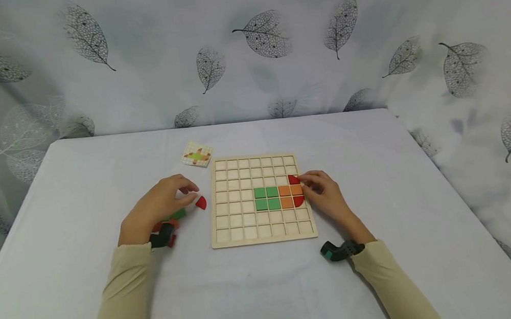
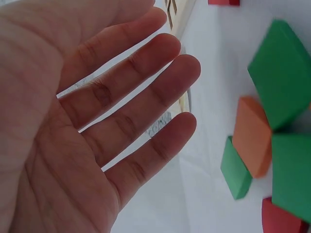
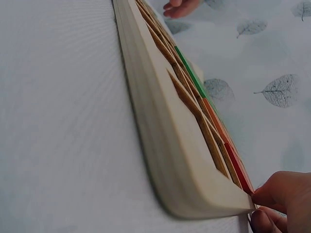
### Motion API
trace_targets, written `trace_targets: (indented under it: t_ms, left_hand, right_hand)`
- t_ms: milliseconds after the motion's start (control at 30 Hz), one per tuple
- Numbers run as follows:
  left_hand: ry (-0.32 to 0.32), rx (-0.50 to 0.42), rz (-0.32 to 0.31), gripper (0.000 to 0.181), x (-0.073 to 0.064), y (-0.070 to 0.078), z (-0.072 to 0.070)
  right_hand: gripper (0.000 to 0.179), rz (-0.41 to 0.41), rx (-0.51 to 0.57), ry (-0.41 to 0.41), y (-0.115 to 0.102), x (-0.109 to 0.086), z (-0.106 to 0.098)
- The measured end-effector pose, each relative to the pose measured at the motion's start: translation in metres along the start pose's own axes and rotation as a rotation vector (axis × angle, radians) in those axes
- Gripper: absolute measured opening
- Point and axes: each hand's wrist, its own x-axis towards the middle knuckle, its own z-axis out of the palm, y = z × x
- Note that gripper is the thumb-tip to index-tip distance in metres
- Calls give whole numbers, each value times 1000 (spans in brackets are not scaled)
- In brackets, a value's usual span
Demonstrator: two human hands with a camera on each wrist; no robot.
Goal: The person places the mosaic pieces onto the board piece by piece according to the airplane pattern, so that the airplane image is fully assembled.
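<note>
Risk, closest in: loose green tiles (image 2: 281,73) and an orange tile (image 2: 253,136) lie below and beside my left wrist. A low sweep of that wrist, or of its black camera (image 1: 162,236), could scatter them. At my other side, a sideways push could shift the wooden grid board (image 1: 263,241) or unseat the upper red tile (image 1: 293,179).

My left hand (image 1: 156,206) is half open, thumb and fingers parted, with no tile in its grasp. A loose red quarter-round tile (image 1: 201,202) lies just beyond my thumb tip.

My right hand (image 1: 327,193) has its fingers bent, tips at the board's right rim. I cannot tell whether they pinch it or merely touch it.

Inward from those fingertips, two red tiles occupy cells of the outermost column; three orange squares (image 1: 285,191) come next, then four green squares (image 1: 260,193).

Beyond my left fingertips, past the board's far left corner, lies a pattern card (image 1: 197,154). Farthest out hangs a leaf-print cloth (image 1: 266,35).
</note>
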Motion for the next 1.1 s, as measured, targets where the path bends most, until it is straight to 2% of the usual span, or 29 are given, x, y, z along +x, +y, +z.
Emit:
trace_targets:
  t_ms: [100, 333, 567, 667, 867, 1100]
  left_hand:
    - [5, 1, -20, 19, -4, -5, -2]
    - [5, 16, -14, 19, -10, -17, -3]
    - [-29, 12, -109, 25, -18, -25, -7]
    - [-43, 5, -126, 27, -19, -26, -7]
    - [-49, 1, -132, 30, -19, -27, -6]
    - [-35, 6, -89, 29, -19, -30, -6]
  right_hand:
    - [29, -4, 3, 1, -1, 0, 0]
    - [29, -7, 9, 14, -2, 0, -2]
    - [28, -23, 22, 5, 1, 0, 0]
    - [28, -25, 23, 9, 1, 0, 0]
    - [28, -26, 29, 9, -1, -1, -1]
    - [28, -14, 31, 13, -1, -1, -2]
